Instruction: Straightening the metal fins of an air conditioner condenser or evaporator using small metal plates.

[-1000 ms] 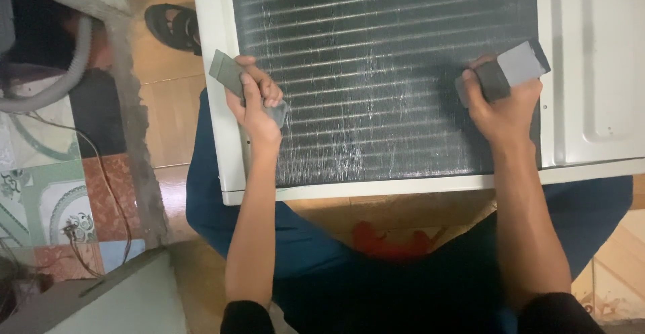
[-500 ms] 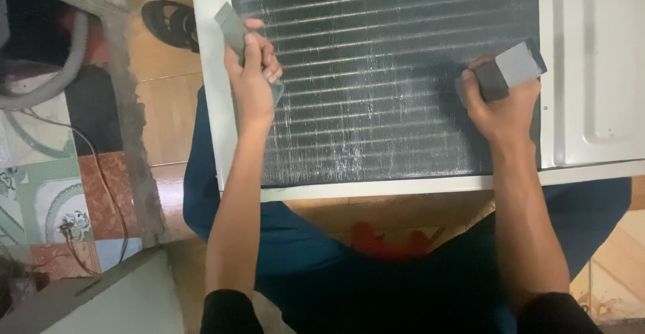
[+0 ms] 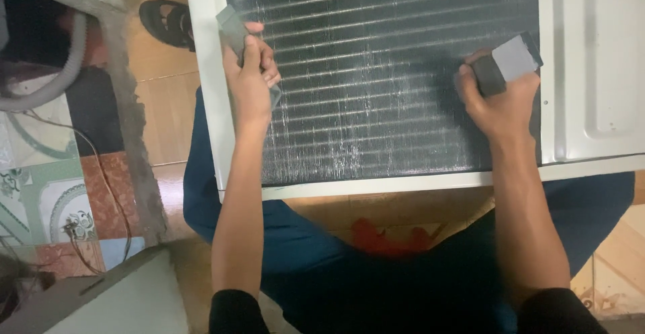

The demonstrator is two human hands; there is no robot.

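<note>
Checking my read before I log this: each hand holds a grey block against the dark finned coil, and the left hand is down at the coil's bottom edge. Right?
Not quite. The head view shows the left hand high on the finned coil, near its top left corner, not at the bottom edge. The rest holds: it grips a grey block, and the right hand holds another grey block against the coil.

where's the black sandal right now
In the head view the black sandal lies on the wooden floor at the upper left, just outside the left edge of the white frame, above and left of the left hand.
</note>
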